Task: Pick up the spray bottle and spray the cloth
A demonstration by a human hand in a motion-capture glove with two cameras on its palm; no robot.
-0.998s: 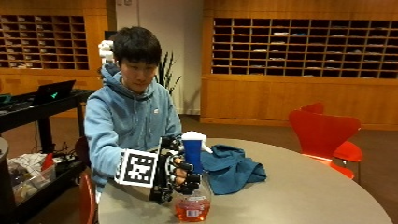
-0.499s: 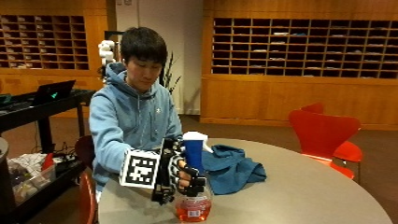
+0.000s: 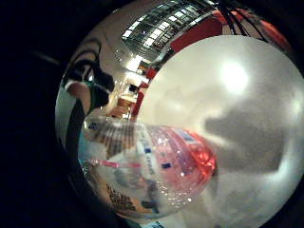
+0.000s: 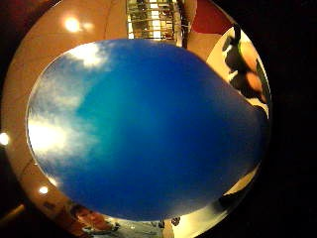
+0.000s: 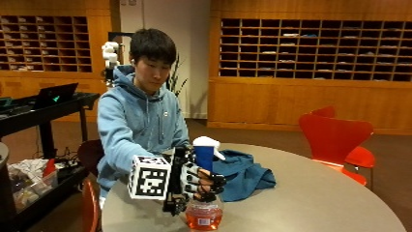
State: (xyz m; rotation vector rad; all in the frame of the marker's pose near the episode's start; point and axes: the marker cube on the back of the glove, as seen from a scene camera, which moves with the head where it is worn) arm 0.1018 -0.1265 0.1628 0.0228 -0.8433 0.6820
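Note:
A spray bottle (image 5: 204, 215) with a clear body of red liquid, a blue neck and a white trigger head (image 5: 207, 142) stands on the round grey table (image 5: 322, 203) near its front edge. My gloved right hand (image 5: 193, 181) grips the bottle round its neck, fingers curled. A blue cloth (image 5: 244, 171) lies crumpled on the table just behind the bottle. The little finger side palm view holds the bottle's clear body (image 3: 152, 166) and red liquid over the table (image 3: 237, 95). The blue neck (image 4: 148, 129) fills the thumb side palm view.
A red chair (image 5: 338, 140) stands at the table's far right. A black cart (image 5: 38, 121) with a laptop stands on the left. Wooden pigeonhole shelves (image 5: 309, 48) line the back wall. The table's right half is bare grey surface.
The hand has settled lower round the bottle's neck; the bottle stays on the table and the cloth has not moved.

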